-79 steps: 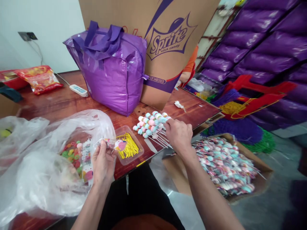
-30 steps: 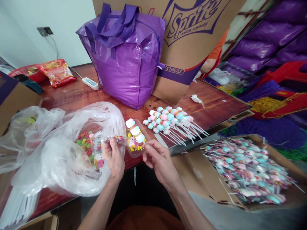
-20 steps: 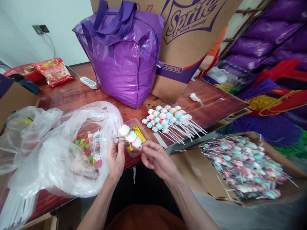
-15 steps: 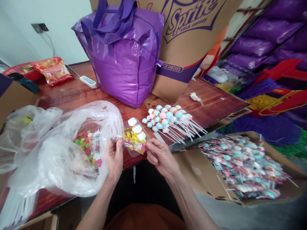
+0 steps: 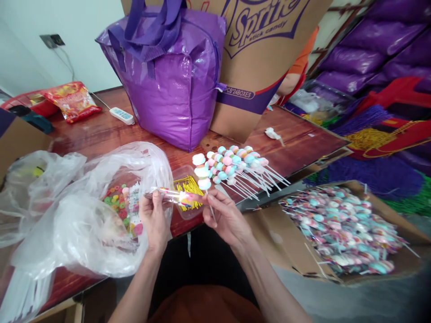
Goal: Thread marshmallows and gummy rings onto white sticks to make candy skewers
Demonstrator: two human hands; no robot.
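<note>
My right hand [image 5: 226, 219] pinches the thin white stick of a candy skewer [image 5: 202, 171] carrying three pastel discs, held upright over the table edge. My left hand [image 5: 154, 219] is closed on a small clear wrapper bag [image 5: 170, 195] with a colourful print, its mouth pointing toward the skewer. The two hands are close together, just in front of a clear plastic tray of yellow twist ties [image 5: 187, 194]. A pile of unwrapped candy skewers [image 5: 235, 165] lies on the red-brown table [image 5: 296, 139] to the right of the tray.
A large clear plastic bag [image 5: 90, 215] with printed wrappers sits at left. A purple zip bag [image 5: 168, 76] and a tall "Sprite" cardboard carton [image 5: 259, 54] stand behind. A cardboard box of wrapped skewers [image 5: 340, 229] lies lower right. A person in orange [image 5: 296, 67] is behind the carton.
My right hand took one skewer from the pile and brought it to the left hand's wrapper. In the last half second the skewer tipped up and away from the wrapper's mouth.
</note>
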